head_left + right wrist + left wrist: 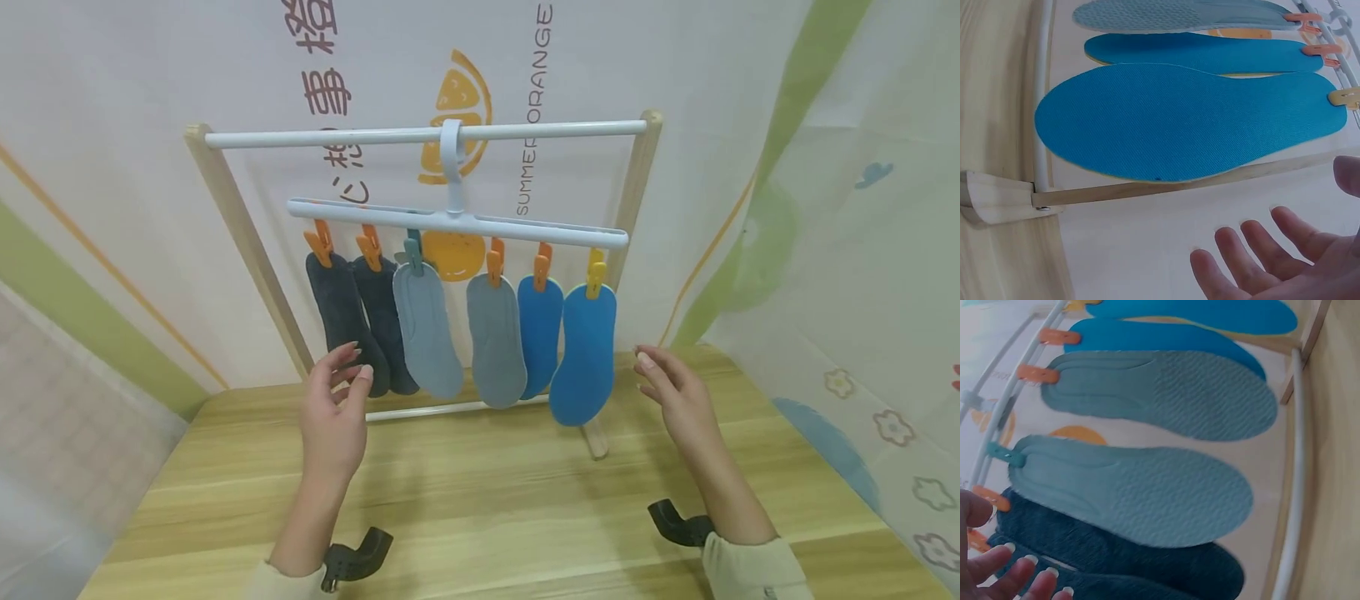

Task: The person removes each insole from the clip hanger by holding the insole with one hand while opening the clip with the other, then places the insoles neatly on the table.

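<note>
Several shoe insoles hang by clips from a white hanger point(517, 227) hooked over a rack's top bar. From left to right come dark insoles point(339, 308), a light grey-blue insole point(427, 333), a grey insole point(497, 342) and blue insoles point(587, 350). My left hand point(337, 408), fingers loosely bent and holding nothing, overlaps the lower part of the leftmost dark insole in the head view. To the right of the front blue insole point(1191, 122), my right hand point(675, 396) is raised with relaxed, spread fingers and nothing in them.
A wooden-sided rack point(247, 242) with a white top bar point(555, 130) stands on the wood-grain table point(480, 500). Orange, teal and yellow clips point(596, 273) line the hanger. A printed cloth point(600, 50) hangs behind. Black wrist mounts point(360, 557) sit on both forearms.
</note>
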Motion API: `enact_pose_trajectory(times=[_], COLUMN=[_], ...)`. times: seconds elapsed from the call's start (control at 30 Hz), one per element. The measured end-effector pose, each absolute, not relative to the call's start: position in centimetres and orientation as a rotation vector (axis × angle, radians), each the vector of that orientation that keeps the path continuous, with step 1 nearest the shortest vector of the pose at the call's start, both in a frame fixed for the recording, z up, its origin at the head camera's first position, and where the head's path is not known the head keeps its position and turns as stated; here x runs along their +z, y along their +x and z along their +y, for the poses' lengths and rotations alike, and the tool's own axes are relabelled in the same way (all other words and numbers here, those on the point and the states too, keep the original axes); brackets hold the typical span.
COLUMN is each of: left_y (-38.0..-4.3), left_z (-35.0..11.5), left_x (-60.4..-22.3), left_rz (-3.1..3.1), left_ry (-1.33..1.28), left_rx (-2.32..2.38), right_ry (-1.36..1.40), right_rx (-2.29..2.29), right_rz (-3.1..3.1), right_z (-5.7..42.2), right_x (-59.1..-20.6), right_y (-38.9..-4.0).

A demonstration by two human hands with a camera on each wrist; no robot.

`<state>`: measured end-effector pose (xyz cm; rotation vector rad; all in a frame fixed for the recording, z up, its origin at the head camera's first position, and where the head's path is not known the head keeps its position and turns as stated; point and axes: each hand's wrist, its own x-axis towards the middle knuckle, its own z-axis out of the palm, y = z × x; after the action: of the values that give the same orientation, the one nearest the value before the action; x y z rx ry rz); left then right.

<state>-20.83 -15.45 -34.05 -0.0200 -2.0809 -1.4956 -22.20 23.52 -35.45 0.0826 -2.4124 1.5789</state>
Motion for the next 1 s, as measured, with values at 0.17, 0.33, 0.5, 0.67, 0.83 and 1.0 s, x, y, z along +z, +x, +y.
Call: enact_pose_trajectory(times=[0.17,0.33,0.5,0.67,0.83,1.0], left_y=[-21.1,-21.3,-21.4,-21.5,-21.7,-22.0], left_z=[-14.1,-12.7,-11.2,-9.7,-7.9,-6.5], left_x=[-35.4,-36.5,-36.8,-35.9,-34.0,-32.7], left_rz=[-2.16,-2.259,-2.323,-2.368,-2.373,-2.365], left_ry=[-0.052,-0.078,-0.135,-0.23,-0.346,-0.455], left_rx=[-1.504,-1.522,-1.531,-1.511,-1.442,-1.405], right_ry=[0.079,0.066,0.048,0.012,0.016,0.063], right_rx=[1.564,1.547,1.559,1.536,1.487,1.47], right_rz=[-2.424,-2.44,-2.474,-2.555,-2.606,-2.612], right_z=[23.6,23.7,23.7,23.5,23.3,23.3], right_x=[-35.3,-35.1,-35.1,-35.4,-36.0,-36.7], right_y=[-22.2,-22.1,-22.0,-22.3,-22.7,-23.0])
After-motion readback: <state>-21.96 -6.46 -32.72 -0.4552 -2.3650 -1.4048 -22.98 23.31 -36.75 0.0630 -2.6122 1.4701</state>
